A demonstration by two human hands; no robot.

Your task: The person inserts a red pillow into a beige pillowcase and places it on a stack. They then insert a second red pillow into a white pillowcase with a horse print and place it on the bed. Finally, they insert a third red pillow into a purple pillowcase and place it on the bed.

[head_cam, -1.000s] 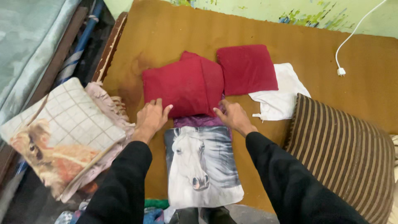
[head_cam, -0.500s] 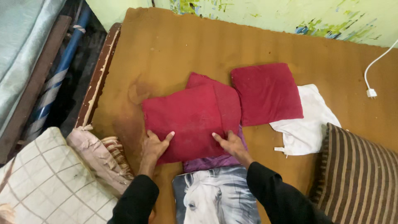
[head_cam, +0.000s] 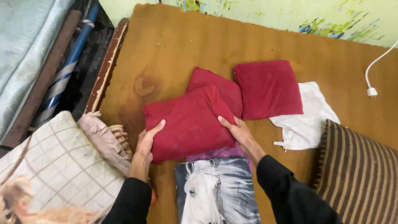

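- left hand (head_cam: 146,145) grips the near red cushion (head_cam: 186,122) at its nine o'clock edge, thumb on top.
- right hand (head_cam: 237,129) clasps the same cushion at three o'clock.
- cushion sits mid-mattress (head_cam: 166,45), overlapping a second red cushion (head_cam: 219,85) at one o'clock.
- horse-print pillow (head_cam: 215,193) lies at six o'clock.

Both hands now lift the red cushion (head_cam: 186,122).

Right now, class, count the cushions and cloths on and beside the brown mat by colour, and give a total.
Red cushions: 3
Horse-print cushions: 2
Striped cushion: 1
White cloth: 1
Purple cloth: 1
Total: 8
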